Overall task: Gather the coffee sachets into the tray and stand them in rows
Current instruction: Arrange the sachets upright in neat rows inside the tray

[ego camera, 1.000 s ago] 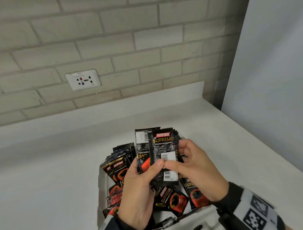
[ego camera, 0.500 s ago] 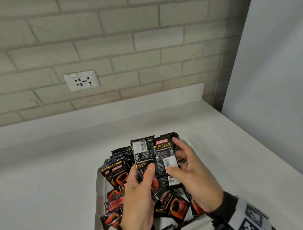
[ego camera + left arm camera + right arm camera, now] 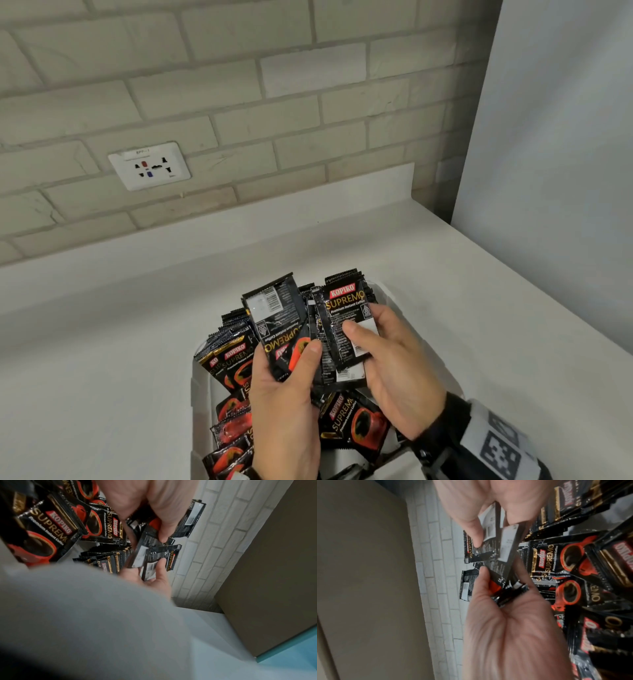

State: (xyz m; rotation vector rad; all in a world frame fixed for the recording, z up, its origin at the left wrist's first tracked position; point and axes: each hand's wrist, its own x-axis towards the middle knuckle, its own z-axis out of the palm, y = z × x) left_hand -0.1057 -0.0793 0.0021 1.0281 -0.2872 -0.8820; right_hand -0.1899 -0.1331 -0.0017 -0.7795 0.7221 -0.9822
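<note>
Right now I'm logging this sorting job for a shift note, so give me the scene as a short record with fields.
left hand: grips a sachet bundle, top sachet turned upside down
right hand: pinches a sachet with its Kopiko Supremo logo upright
tray: white, on the counter, under both hands
standing sachets: packed at the tray's far left
loose sachets: lying flat in the tray's near part
wall: brick, with a white socket
</note>
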